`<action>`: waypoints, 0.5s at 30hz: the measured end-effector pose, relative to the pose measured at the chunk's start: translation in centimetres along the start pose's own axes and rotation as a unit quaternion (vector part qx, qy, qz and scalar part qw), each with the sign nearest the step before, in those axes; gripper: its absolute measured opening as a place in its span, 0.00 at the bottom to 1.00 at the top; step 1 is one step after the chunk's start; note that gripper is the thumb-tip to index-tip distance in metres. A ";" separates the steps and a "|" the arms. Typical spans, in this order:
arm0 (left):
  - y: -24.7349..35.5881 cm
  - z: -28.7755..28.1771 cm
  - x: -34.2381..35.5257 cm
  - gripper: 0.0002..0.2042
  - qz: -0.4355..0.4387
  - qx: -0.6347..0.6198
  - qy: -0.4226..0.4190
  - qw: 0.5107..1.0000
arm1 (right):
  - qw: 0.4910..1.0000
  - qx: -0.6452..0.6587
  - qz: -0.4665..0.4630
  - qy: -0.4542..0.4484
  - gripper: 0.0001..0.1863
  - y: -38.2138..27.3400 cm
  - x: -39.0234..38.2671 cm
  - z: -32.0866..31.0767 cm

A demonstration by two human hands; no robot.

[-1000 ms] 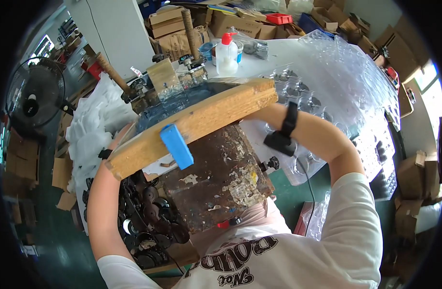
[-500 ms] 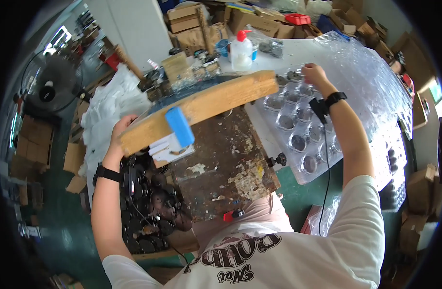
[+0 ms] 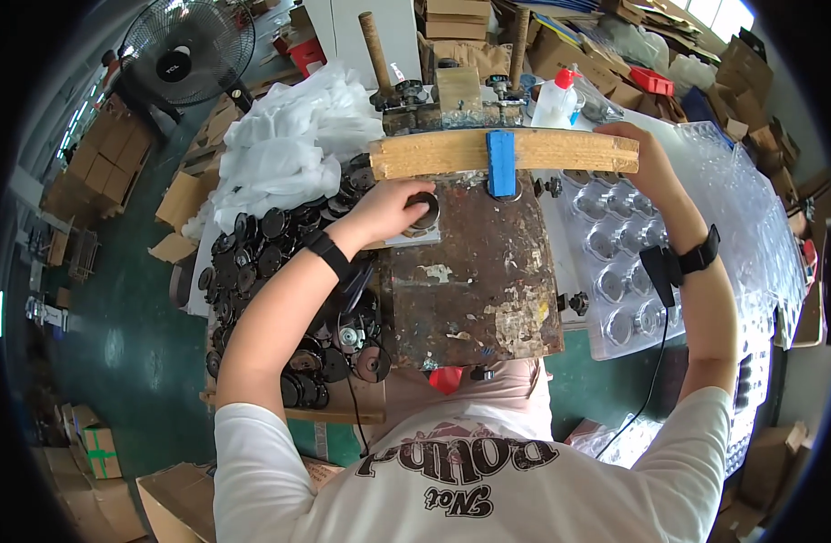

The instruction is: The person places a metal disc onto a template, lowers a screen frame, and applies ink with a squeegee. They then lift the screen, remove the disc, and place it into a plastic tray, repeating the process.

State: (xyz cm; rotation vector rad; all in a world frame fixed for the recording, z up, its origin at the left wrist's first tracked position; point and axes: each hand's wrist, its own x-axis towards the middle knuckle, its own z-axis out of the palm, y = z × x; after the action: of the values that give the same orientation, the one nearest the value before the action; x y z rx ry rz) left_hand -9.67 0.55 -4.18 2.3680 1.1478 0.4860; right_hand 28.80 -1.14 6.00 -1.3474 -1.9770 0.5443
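My left hand (image 3: 399,210) is closed around a dark round disc (image 3: 422,208) on a small white plate (image 3: 413,237) at the left of a stained brown board (image 3: 460,281). My right hand (image 3: 640,163) grips the right end of a long wooden frame bar (image 3: 424,151), with some fingers hidden behind it. A blue block (image 3: 500,163) is fixed to the bar's front. Behind the bar are metal clamps (image 3: 404,96) and upright threaded posts (image 3: 370,45). Black discs (image 3: 272,223) are heaped left of the board, and a clear tray with round cups (image 3: 605,287) lies to its right.
White foam sheets (image 3: 280,136) are piled behind the discs. A pump bottle (image 3: 554,104) stands at the back, plastic sheets (image 3: 741,208) lie far right, and cardboard boxes (image 3: 456,18) surround the table. A fan (image 3: 185,54) stands back left, with another person (image 3: 110,63) beyond it.
My left hand has left the bar and come inward onto a disc. My right hand was over the cup tray and is back on the bar. The view has shifted.
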 end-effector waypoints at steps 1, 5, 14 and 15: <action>-0.2 0.3 0.1 0.16 0.040 0.041 0.012 0.998 | 1.000 -0.001 -0.001 0.000 0.11 -0.7 0.0 0.1; 0.4 1.0 -0.5 0.17 0.074 0.157 0.056 0.983 | 0.993 0.121 0.000 0.007 0.13 -2.8 0.2 0.3; -1.6 -2.4 -0.9 0.19 0.155 0.224 -0.025 0.962 | 0.984 0.171 0.000 -0.056 0.17 -6.1 1.4 -0.2; -1.6 -2.7 -1.4 0.20 0.163 0.213 -0.004 0.963 | 0.980 0.177 0.015 -0.093 0.16 -6.1 1.5 -0.4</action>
State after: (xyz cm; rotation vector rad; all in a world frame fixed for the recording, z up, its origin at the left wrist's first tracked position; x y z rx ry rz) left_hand -12.84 0.98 -2.97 2.9532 0.9309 0.3598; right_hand 24.81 -2.10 10.76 -1.1373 -1.8924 1.0160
